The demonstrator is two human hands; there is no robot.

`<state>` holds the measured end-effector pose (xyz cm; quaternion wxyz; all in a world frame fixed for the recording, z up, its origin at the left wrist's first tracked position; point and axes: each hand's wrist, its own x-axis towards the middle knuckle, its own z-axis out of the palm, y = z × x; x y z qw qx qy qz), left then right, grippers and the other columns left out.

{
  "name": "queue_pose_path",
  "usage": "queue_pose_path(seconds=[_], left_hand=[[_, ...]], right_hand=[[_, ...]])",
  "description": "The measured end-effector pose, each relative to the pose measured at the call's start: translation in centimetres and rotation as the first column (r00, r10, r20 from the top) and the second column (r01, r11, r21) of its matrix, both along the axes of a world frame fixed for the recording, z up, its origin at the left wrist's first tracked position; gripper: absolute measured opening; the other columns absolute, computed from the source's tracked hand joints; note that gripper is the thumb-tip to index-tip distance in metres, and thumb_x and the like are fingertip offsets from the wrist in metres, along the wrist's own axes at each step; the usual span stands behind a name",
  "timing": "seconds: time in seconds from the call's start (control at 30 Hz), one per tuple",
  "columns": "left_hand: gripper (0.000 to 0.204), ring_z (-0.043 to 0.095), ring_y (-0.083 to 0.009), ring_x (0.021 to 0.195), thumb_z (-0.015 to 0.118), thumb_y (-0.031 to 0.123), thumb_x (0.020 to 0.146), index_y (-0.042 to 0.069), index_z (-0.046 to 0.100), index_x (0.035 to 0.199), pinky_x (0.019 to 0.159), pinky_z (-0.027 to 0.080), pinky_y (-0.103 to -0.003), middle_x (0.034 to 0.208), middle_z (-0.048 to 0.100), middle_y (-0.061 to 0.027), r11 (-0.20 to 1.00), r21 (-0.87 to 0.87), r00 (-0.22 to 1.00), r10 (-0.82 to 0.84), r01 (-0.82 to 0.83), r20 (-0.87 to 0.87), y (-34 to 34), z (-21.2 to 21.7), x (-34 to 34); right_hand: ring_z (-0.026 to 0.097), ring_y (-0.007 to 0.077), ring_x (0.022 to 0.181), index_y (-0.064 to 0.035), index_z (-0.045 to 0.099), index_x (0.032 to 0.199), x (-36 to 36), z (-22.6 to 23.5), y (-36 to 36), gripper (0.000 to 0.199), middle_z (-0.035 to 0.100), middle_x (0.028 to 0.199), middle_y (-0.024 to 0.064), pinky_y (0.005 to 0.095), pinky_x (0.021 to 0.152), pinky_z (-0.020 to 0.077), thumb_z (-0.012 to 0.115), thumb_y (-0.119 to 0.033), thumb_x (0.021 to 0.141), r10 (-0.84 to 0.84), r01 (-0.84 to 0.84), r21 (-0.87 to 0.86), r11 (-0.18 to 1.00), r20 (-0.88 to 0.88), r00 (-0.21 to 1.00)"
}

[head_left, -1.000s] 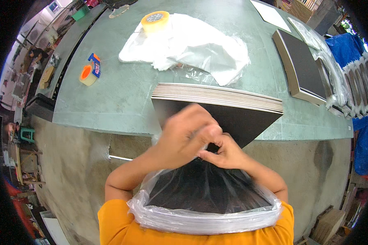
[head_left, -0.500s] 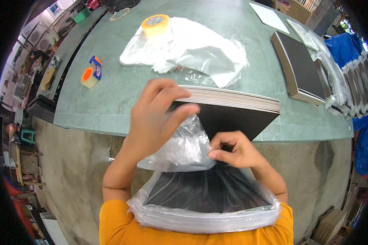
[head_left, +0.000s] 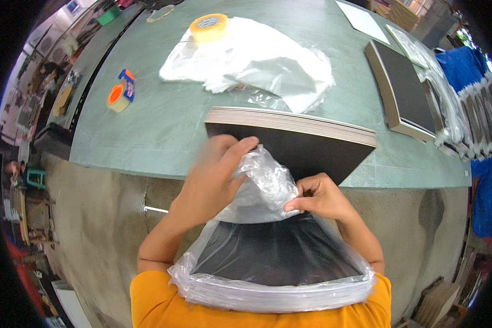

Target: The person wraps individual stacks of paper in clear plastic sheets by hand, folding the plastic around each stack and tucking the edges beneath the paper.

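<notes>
A clear plastic bag (head_left: 268, 188) bunches up between my hands. My left hand (head_left: 213, 175), partly smeared by motion, has its fingers on the bag's raised upper fold. With thumb and forefinger, my right hand (head_left: 322, 199) pinches the bag's right side. Toward my body, the bag covers a black panel (head_left: 279, 251), and its wrinkled end (head_left: 279, 292) lies against my orange shirt. Just beyond my hands, a stack of black boards (head_left: 306, 150) with pale edges rests at the table's near edge. Whether the stack and the covered panel are one bundle is hidden.
On the green table (head_left: 147, 131) lies a pile of clear plastic bags (head_left: 257, 54) with a yellow tape roll (head_left: 209, 27) on top. A tape dispenser (head_left: 120, 93) sits left. At right are another black board stack (head_left: 402, 90) and several plastic-wrapped bundles (head_left: 478, 112).
My left hand has moved down and right off the board stack's left corner, which now shows. The plastic is bunched higher between my hands. My right hand keeps its pinch, shifted slightly right.
</notes>
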<state>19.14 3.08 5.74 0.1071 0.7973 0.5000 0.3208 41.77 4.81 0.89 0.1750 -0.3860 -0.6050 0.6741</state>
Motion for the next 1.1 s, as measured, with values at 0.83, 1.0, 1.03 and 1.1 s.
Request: queue_pose_path(seconds=[0.83,1.0,1.03,1.1], left_hand=[[0.006,0.055,-0.0114,0.062,0.063,0.006,0.067,0.003,0.058,0.07,0.055,0.041,-0.023,0.067,0.058,-0.0047,0.839,-0.329,0.836,-0.236,0.432,0.495,-1.6,2.1,3.0],[0.012,0.054,-0.0108,0.057,0.065,0.012,0.069,0.003,0.058,0.074,0.052,0.042,-0.025,0.064,0.058,-0.0045,0.765,-0.551,0.848,0.011,0.334,0.529,-1.0,-0.1,-0.1],[0.01,0.053,-0.0094,0.058,0.064,0.01,0.069,0.003,0.058,0.073,0.052,0.042,-0.024,0.063,0.058,-0.0036,0.887,-0.426,0.909,0.018,0.177,0.416,-0.7,-1.2,-1.9],[0.006,0.052,-0.0071,0.058,0.062,0.006,0.068,0.003,0.058,0.071,0.053,0.042,-0.024,0.062,0.057,-0.0023,0.922,-0.355,0.935,0.254,-0.156,0.249,0.2,-2.0,-5.6]], right_hand=[[0.04,0.0035,0.043,-0.0081,0.045,0.05,-2.6,2.0,-1.1,0.032,0.044,0.048,-0.0029,0.0192,0.039,0.0286,0.069,-0.014,0.069,-0.205,0.109,-0.205,0.973,-0.533,0.821],[0.035,0.0063,0.041,-0.008,0.041,0.05,-2.4,1.4,-1.3,0.042,0.039,0.045,-0.0017,0.0215,0.039,0.025,0.057,-0.031,0.081,-0.272,0.103,-0.301,0.948,-0.599,0.753],[0.035,0.0064,0.041,-0.0074,0.042,0.051,-1.9,1.3,-1.4,0.041,0.039,0.045,-0.0013,0.0218,0.039,0.0257,0.057,-0.03,0.081,-0.252,0.067,-0.309,0.949,-0.61,0.752],[0.036,0.0066,0.042,-0.0062,0.043,0.052,-0.8,0.9,-1.5,0.04,0.039,0.045,-0.0004,0.0223,0.04,0.027,0.056,-0.03,0.082,-0.217,0.002,-0.325,0.946,-0.628,0.747]])
